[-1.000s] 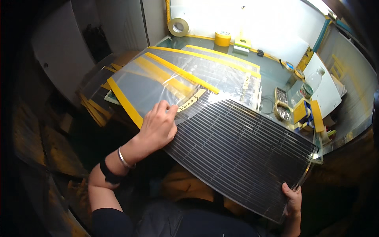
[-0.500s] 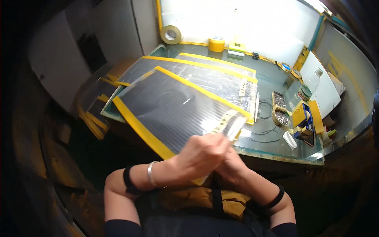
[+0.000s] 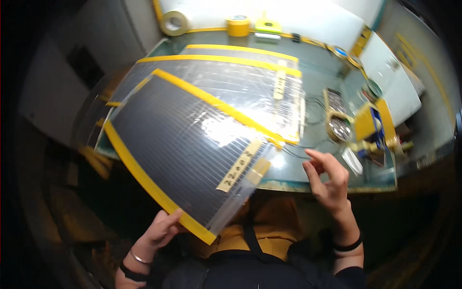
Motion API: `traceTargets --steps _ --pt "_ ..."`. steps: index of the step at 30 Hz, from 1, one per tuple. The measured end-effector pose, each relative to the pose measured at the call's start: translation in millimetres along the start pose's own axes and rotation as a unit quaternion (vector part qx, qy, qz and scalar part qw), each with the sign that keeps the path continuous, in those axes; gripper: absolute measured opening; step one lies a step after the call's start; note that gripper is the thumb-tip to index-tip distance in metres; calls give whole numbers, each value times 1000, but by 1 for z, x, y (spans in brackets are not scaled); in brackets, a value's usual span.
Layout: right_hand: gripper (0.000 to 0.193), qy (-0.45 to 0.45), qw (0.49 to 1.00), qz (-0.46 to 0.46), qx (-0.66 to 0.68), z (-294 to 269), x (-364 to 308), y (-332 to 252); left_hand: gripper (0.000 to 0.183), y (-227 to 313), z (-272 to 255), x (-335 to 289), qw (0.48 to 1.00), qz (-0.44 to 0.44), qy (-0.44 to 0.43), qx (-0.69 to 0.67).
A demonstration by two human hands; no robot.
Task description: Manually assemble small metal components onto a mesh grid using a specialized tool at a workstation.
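A dark ribbed panel (image 3: 178, 139) under clear plastic, bordered with yellow tape, slants over the front of the table. My left hand (image 3: 163, 228) grips its lower yellow edge, thumb on top and fingers underneath. A pale label strip (image 3: 239, 165) with dark marks lies across the panel's right end, beside a clear plastic margin (image 3: 231, 208) and a small tan patch of tape (image 3: 259, 171). To the right of the panel my right hand (image 3: 329, 180) is raised off it, fingers curled and thumb apart from the forefinger. Nothing shows between them.
Similar yellow-edged panels (image 3: 211, 79) lie behind on the glass-topped table (image 3: 284, 185). Tape rolls (image 3: 237, 26) stand along the back. At the right are a round dish of small metal pieces (image 3: 340, 128), thin black cables (image 3: 315, 103), a yellow-and-blue holder (image 3: 373, 123) and a white scrap (image 3: 352, 161).
My hands, together at the panel's right end before, have separated. The left is now at the lower yellow edge, the right out to the right. The label and plastic margin are uncovered.
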State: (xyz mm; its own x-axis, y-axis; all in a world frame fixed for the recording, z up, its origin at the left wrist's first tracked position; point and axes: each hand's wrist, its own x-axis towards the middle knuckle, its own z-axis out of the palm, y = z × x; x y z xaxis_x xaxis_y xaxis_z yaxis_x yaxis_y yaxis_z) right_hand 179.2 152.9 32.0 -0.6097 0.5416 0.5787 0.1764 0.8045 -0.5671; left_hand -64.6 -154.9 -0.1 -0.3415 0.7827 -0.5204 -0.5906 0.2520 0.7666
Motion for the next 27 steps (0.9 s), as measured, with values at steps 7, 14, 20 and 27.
traceTargets --steps 7,14,20,27 --pt "18 79 993 78 -27 2 -37 15 19 44 5 0 994 62 94 -9" --pt "17 70 996 40 -44 10 -25 2 24 90 -116 -42 910 250 328 45" --pt "16 120 990 59 -49 16 -24 6 18 136 -231 -16 762 405 498 92" --pt "13 148 981 16 -125 20 -22 1 19 142 -386 110 731 296 613 55"
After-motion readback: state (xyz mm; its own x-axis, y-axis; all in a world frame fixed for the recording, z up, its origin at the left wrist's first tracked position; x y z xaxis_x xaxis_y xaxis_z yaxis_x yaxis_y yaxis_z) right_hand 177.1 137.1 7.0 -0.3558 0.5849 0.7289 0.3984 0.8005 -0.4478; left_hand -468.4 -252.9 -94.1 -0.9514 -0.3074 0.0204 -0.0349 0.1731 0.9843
